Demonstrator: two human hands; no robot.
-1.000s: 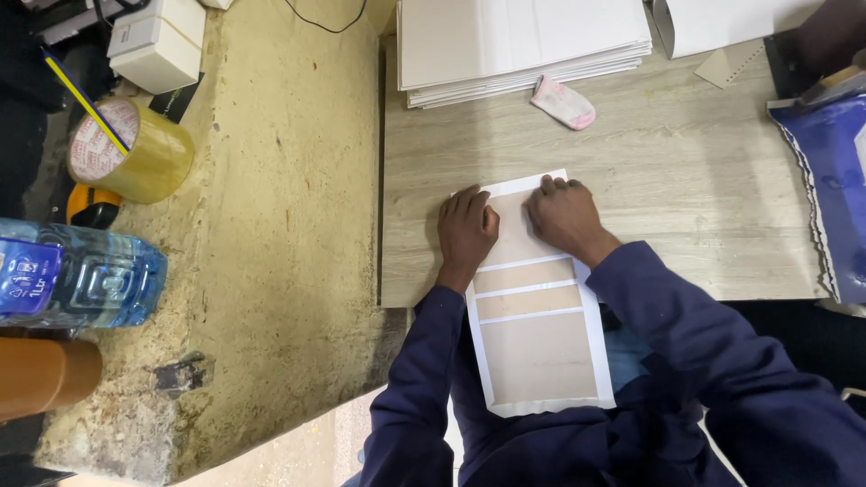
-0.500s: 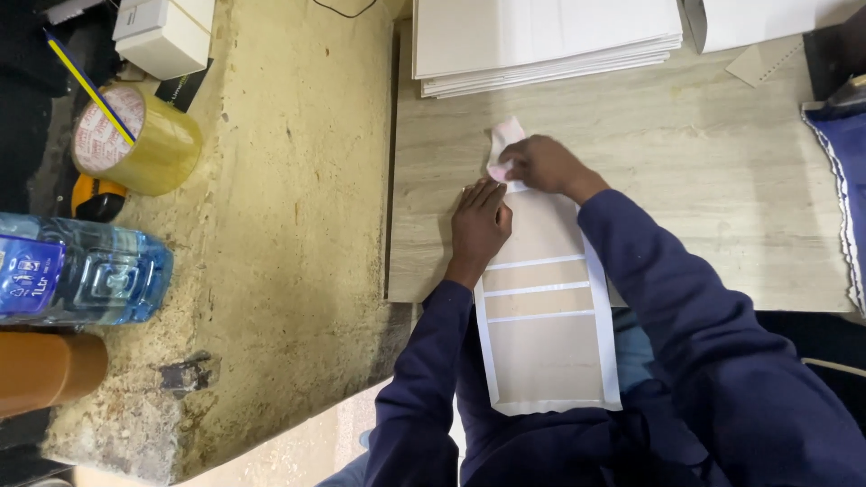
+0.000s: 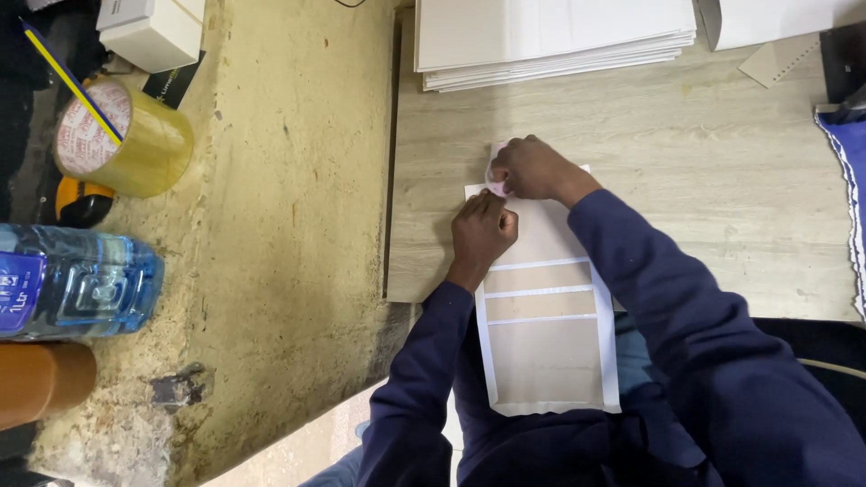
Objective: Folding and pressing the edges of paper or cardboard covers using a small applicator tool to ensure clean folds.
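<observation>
A white and tan cardboard sheet (image 3: 547, 334) lies half on the wooden board (image 3: 686, 126), its near end hanging over my lap. My left hand (image 3: 482, 230) presses flat on the sheet's left side near its far end. My right hand (image 3: 532, 169) is closed around a small pink and white object (image 3: 495, 171) and holds it against the sheet's far left corner. Most of that object is hidden under my fingers.
A stack of white sheets (image 3: 550, 41) lies at the board's far edge. To the left on the rough counter stand a roll of yellow tape (image 3: 126, 135) with a pencil, a white box (image 3: 152, 32) and a plastic water bottle (image 3: 77, 281). Blue cloth (image 3: 843, 171) lies at the right.
My right hand reached forward, picked up the pink and white object from the board, and brought it back to the sheet's far corner. My left hand stayed pressed on the sheet.
</observation>
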